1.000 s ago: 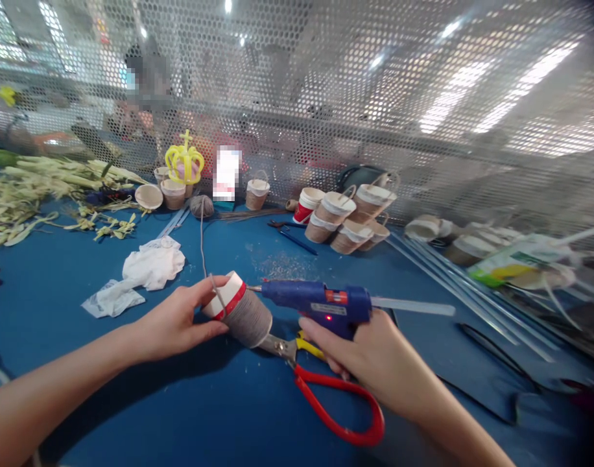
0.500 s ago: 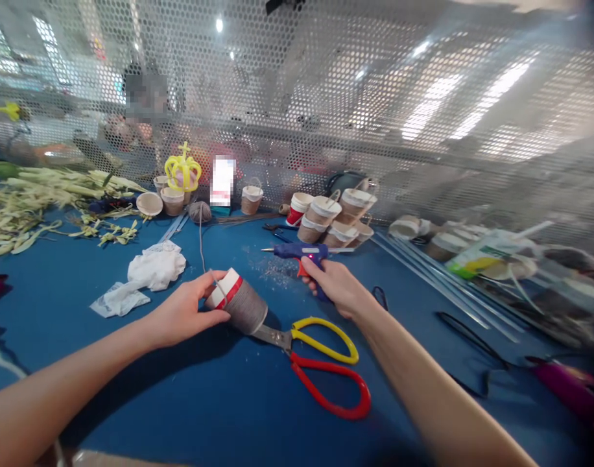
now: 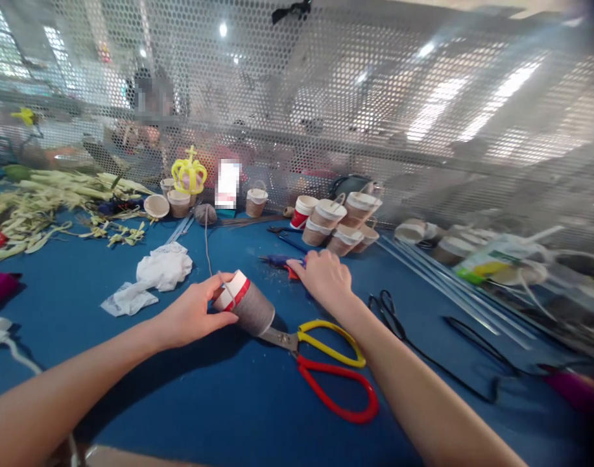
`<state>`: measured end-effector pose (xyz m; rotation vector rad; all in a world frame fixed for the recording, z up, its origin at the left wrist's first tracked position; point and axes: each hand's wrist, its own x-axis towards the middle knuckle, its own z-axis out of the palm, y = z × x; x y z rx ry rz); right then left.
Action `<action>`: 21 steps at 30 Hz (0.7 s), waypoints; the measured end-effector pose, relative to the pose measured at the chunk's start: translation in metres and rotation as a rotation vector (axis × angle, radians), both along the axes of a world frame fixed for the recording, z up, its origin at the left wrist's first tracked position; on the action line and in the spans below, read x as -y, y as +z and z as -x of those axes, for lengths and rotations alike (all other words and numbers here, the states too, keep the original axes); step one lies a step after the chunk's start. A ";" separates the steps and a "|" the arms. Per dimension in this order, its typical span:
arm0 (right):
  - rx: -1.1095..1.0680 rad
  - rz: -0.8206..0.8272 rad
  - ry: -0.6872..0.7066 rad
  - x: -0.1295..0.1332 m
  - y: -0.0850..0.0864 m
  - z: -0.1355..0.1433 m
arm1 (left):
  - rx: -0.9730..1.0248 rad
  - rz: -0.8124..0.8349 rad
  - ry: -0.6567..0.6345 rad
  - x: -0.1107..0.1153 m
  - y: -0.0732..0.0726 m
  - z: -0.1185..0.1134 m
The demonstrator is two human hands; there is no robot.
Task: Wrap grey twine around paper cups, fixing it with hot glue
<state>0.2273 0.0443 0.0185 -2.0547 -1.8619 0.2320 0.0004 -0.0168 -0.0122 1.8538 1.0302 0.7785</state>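
Observation:
My left hand grips a paper cup at its white and red rim end. The cup is tilted on its side, and grey yarn is wound round most of it. One strand runs from it to a ball of grey yarn further back. My right hand is closed over a blue glue gun with an orange trigger, low over the table; the hand hides its handle. Large scissors with one yellow and one red handle lie with their blades partly under the cup.
White crumpled cloth lies left of the yarn strand. Yarn-wrapped and burlap-covered cups stand at the back, near pliers. Clear glue sticks and black cord lie right. Dried husks cover the back left, before a perforated metal screen.
My right hand has lowered the glue gun towards the table and turned over it, so less of the gun shows. My left hand keeps the cup in nearly the same pose. The view has shifted slightly.

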 end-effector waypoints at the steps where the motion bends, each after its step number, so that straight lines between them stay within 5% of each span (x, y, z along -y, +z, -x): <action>1: 0.006 -0.033 0.078 0.006 0.007 0.007 | -0.012 -0.004 0.003 0.000 -0.001 0.001; 3: -0.024 -0.081 0.292 0.020 0.018 0.026 | -0.031 -0.021 0.007 -0.002 -0.003 0.002; 5: -0.161 -0.200 0.659 0.032 0.025 0.047 | -0.042 -0.063 0.013 -0.002 -0.005 0.002; 7: -0.136 -0.236 0.806 0.040 0.027 0.066 | -0.048 -0.096 0.017 -0.003 -0.007 0.002; 12: 0.064 -0.209 0.765 0.042 0.028 0.085 | -0.080 -0.098 0.058 -0.002 -0.007 -0.001; 16: -0.025 -0.148 0.806 0.039 0.031 0.079 | -0.109 -0.095 0.058 0.000 -0.002 -0.001; 21: -0.228 -0.143 0.687 0.044 0.034 0.070 | -0.125 -0.100 0.041 0.000 0.001 -0.001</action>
